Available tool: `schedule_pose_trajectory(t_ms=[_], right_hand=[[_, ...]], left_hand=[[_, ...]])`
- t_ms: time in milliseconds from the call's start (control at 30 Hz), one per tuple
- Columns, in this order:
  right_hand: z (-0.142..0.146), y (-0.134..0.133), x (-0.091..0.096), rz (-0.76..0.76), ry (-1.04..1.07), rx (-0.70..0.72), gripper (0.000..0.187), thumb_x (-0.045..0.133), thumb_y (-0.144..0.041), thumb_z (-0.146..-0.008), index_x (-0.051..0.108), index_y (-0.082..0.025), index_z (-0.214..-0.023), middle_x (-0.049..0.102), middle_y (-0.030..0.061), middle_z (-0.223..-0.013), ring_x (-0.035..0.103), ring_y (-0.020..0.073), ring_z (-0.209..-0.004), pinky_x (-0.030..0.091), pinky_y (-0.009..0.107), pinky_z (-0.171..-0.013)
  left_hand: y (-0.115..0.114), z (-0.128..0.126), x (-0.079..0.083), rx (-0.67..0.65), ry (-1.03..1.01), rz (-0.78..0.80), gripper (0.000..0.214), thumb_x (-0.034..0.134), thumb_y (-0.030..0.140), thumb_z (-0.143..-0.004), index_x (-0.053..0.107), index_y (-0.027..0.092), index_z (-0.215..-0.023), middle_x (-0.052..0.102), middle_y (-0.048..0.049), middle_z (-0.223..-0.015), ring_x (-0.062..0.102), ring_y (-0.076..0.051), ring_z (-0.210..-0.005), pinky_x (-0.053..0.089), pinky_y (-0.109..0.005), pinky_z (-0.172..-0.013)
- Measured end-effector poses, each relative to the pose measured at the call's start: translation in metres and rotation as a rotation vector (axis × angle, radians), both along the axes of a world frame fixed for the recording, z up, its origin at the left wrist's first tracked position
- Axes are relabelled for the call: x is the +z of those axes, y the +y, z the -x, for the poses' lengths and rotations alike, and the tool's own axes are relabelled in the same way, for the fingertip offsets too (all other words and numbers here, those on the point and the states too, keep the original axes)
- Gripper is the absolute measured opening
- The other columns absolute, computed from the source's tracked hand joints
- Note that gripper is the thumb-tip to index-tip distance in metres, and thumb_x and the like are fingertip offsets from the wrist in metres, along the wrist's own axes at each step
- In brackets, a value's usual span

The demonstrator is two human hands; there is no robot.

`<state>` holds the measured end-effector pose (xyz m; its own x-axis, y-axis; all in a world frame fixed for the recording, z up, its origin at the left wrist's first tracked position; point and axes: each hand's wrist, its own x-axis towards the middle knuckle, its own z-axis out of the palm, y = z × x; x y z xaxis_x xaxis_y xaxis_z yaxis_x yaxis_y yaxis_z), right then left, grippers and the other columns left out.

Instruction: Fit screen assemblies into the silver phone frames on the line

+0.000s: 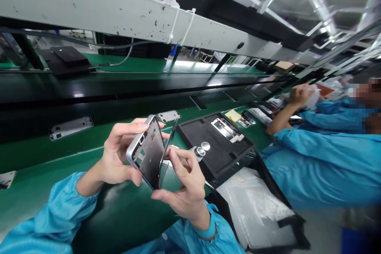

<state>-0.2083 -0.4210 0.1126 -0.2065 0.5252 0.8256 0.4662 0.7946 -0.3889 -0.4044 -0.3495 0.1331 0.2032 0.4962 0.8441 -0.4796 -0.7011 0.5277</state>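
My left hand (119, 154) is closed round a phone frame (150, 154), a silver-edged metal housing with cut-outs, held tilted above the green bench. My right hand (186, 178) grips a thin dark panel (167, 145) that looks like a phone screen. The panel stands at an angle to the frame, apart at the top and meeting it near the lower corner. Part of the panel is hidden behind my right fingers. Just beyond my right hand is a small round metal-topped container (200, 151).
A black foam tray (205, 131) bears a white-framed phone part (224, 129). Flat metal plates (71, 127) lie along the bench. Clear plastic sheets (256, 206) lie at the right front. A co-worker in a blue sleeve (321, 154) sits close on the right. A beam crosses overhead.
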Motion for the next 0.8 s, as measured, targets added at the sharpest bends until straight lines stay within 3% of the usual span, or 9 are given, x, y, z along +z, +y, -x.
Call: schedule_pose_trajectory(t_ms=[100,200,500,700,800], right_hand=[[0.002,-0.002,0.001,-0.008,0.008,0.003,0.088,0.081,-0.056,-0.095,0.044,-0.033,-0.171,0.062,0.0169,-0.133,0.074,0.0326,-0.117,0.072,0.049,-0.09],[0.003,-0.004,0.001,-0.017,-0.005,-0.008,0.094,0.087,-0.055,-0.09,0.044,-0.032,-0.171,0.062,0.0172,-0.133,0.074,0.0346,-0.12,0.073,0.05,-0.091],[0.004,-0.004,0.003,-0.026,-0.041,-0.021,0.1,0.091,-0.055,-0.086,0.044,-0.031,-0.171,0.062,0.0173,-0.132,0.075,0.0366,-0.122,0.073,0.052,-0.094],[0.002,0.002,-0.001,0.024,-0.032,0.006,0.099,0.092,-0.054,-0.085,0.047,-0.032,-0.17,0.064,0.0165,-0.133,0.075,0.0359,-0.122,0.072,0.052,-0.096],[0.001,0.006,-0.006,0.073,-0.025,-0.001,0.096,0.093,-0.056,-0.084,0.051,-0.032,-0.167,0.065,0.0155,-0.131,0.076,0.0348,-0.115,0.072,0.054,-0.093]], left_hand=[[0.0,-0.001,-0.001,0.012,-0.016,0.004,0.072,0.086,0.067,-0.084,0.06,0.046,-0.148,0.073,-0.0102,-0.139,0.079,-0.035,-0.113,0.07,-0.048,-0.089],[0.001,-0.002,-0.001,-0.003,-0.038,-0.005,0.076,0.085,0.074,-0.08,0.06,0.046,-0.147,0.073,-0.0104,-0.137,0.075,-0.039,-0.124,0.07,-0.052,-0.091],[-0.002,-0.003,-0.001,-0.102,-0.081,-0.049,0.079,0.092,0.057,-0.082,0.06,0.036,-0.151,0.068,-0.0114,-0.146,0.069,-0.042,-0.134,0.068,-0.057,-0.1],[-0.003,0.003,-0.001,-0.086,0.009,0.054,0.079,0.098,0.049,-0.078,0.061,0.046,-0.147,0.067,-0.0084,-0.147,0.079,-0.038,-0.115,0.072,-0.05,-0.086],[-0.002,0.005,-0.001,-0.076,0.053,0.108,0.071,0.095,0.044,-0.083,0.063,0.046,-0.146,0.064,-0.0095,-0.151,0.079,-0.038,-0.115,0.073,-0.046,-0.081]])
